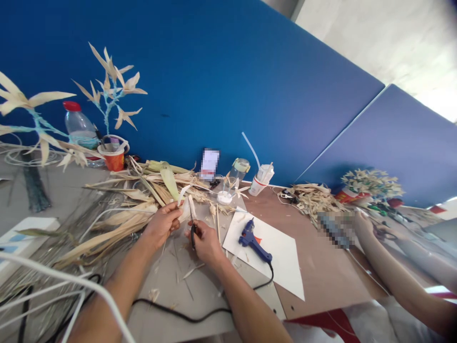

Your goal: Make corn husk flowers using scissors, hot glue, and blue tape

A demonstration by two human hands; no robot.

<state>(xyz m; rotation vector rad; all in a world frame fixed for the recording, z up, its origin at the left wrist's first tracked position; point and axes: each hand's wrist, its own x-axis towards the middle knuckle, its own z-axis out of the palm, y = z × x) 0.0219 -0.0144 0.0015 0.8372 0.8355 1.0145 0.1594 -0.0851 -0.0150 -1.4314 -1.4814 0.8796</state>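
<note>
A pale piece of husk (185,210) was found above the near part of the table (167,286), between the person's two hands. The left hand (164,223) had its thumb and fingers pinched together on the piece. The right hand (207,244) was curled around the black handles of the scissors (193,237), whose blades pointed up alongside the husk; whether they were parted could not be determined. Cutting was judged to be in progress, and the piece was loose, not fixed to any stem. Husk scraps (194,272) just below were consistent with trimming.

Beside the left hand lay a heap of dried husks (157,178), largely uncut by appearance. The blue glue gun (253,240) rested unheld on a white sheet (285,259), to the right of the right hand.

Further out, completed work was noted at the left: a blue-wrapped branch (107,105) bearing husk petals stood at an orange cup (114,162), and a second branch (39,119) was near it. At the far right, a co-worker's hand (364,226) was near a pot of small husk flowers (371,185).
</note>
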